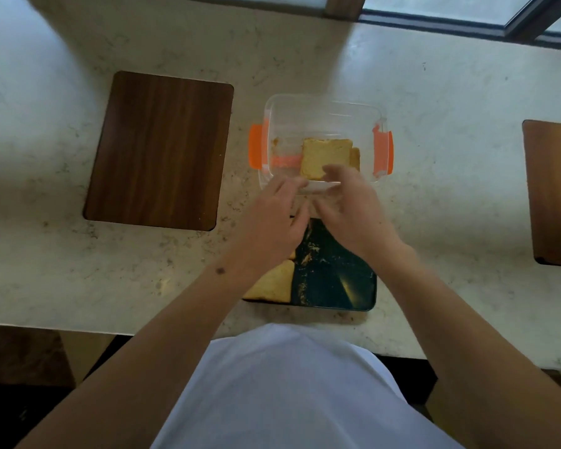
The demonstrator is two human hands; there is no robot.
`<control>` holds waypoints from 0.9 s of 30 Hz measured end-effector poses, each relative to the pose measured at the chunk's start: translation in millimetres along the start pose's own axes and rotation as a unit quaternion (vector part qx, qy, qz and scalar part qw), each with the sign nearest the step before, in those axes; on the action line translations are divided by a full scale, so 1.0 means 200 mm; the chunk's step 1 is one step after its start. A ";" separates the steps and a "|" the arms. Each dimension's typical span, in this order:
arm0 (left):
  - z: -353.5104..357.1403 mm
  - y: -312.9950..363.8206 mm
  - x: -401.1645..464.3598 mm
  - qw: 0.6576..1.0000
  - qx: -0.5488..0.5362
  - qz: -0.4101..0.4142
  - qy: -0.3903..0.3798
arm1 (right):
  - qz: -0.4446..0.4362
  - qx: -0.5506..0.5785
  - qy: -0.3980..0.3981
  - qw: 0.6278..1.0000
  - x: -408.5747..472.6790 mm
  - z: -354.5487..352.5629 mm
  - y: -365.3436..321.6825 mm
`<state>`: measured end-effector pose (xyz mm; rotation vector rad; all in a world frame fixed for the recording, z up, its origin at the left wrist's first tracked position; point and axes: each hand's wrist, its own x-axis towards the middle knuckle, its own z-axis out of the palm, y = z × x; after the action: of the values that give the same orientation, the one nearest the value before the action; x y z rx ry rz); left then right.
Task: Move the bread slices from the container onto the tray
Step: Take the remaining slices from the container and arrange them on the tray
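Observation:
A clear plastic container with orange clips stands on the counter and holds a stack of bread slices at its near right side. Just in front of it lies a dark tray strewn with crumbs, with a bread slice on its left part, partly hidden by my left forearm. My left hand hovers over the container's near rim, fingers spread and holding nothing. My right hand is beside it, its fingertips at the near edge of the top slice; no grip on the slice shows.
A dark wooden board lies on the pale stone counter to the left of the container. Another wooden board sits at the right edge. A window frame runs along the back.

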<state>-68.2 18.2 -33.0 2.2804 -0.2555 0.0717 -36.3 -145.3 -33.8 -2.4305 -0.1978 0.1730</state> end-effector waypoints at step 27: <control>0.32 -0.19 0.82 0.832 -0.044 -0.479 -0.276 | 0.174 -0.320 -0.334 0.869 0.87 0.01 0.19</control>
<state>98.8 -31.0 -80.5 2.0360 0.6040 -1.0990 138.2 -140.1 -72.7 -2.9405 -0.1253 1.3060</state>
